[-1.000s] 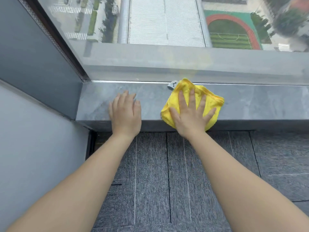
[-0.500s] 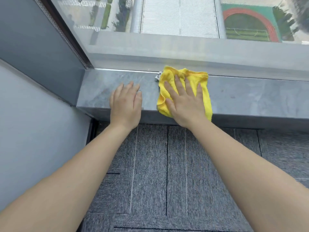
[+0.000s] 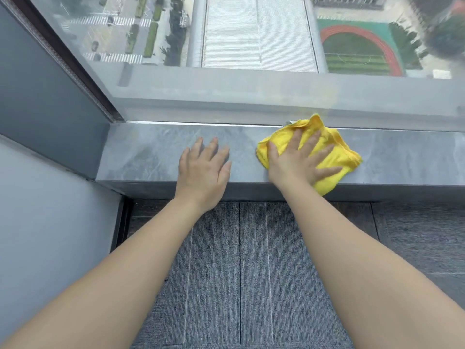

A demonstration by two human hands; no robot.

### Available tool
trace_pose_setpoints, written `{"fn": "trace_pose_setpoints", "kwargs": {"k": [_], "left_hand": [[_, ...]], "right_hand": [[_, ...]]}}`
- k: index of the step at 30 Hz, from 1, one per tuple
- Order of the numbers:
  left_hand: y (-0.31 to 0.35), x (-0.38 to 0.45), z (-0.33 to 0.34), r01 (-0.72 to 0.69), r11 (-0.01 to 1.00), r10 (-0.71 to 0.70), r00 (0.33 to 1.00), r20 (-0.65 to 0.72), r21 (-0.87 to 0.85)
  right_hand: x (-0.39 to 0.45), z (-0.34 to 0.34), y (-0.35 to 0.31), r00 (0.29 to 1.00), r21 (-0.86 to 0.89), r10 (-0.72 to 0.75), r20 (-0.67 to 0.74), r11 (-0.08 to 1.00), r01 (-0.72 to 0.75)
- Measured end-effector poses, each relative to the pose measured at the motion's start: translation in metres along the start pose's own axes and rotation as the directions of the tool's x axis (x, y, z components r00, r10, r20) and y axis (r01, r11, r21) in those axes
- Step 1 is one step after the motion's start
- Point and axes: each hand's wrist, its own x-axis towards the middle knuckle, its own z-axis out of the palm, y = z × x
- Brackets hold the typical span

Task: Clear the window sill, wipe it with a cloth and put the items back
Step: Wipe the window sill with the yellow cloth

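A grey stone window sill (image 3: 146, 157) runs along the bottom of the window. A crumpled yellow cloth (image 3: 337, 157) lies on it right of the middle, its near corner hanging over the front edge. My right hand (image 3: 299, 159) presses flat on the cloth with spread, straight fingers. My left hand (image 3: 203, 172) rests flat on the bare sill just left of the cloth, fingers straight. A small pale object (image 3: 289, 122) peeks out behind the cloth at the glass; what it is I cannot tell.
The window pane (image 3: 251, 46) rises directly behind the sill. A dark window frame (image 3: 65, 59) and a grey wall (image 3: 45, 222) close off the left end. Grey carpet tiles (image 3: 239, 273) cover the floor below the sill.
My right hand has slid the cloth to the right along the sill and its fingers now point right. The left hand has stayed flat on the sill.
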Motion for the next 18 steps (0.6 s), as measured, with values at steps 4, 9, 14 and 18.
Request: {"fn": "trace_pose_setpoints", "kwargs": {"k": [4, 9, 14, 18], "left_hand": [[-0.011, -0.001, 0.001, -0.055, 0.991, 0.047, 0.996, 0.073, 0.120], [-0.002, -0.001, 0.001, -0.036, 0.996, 0.028, 0.996, 0.085, 0.085], [0.018, 0.004, 0.001, -0.030, 0.999, 0.031, 0.999, 0.037, -0.015], [0.038, 0.007, 0.013, -0.115, 0.993, 0.115, 0.992, 0.044, 0.006]], "right_hand": [[0.001, 0.005, -0.031, 1.000, -0.007, 0.006, 0.015, 1.000, -0.006], [-0.017, 0.004, 0.005, 0.913, -0.166, -0.405, 0.056, 0.898, 0.408], [-0.004, -0.007, 0.055, 0.832, -0.228, -0.542, 0.118, 0.800, 0.554], [0.010, -0.012, 0.070, 0.920, -0.189, -0.389, 0.049, 0.901, 0.391]]}}
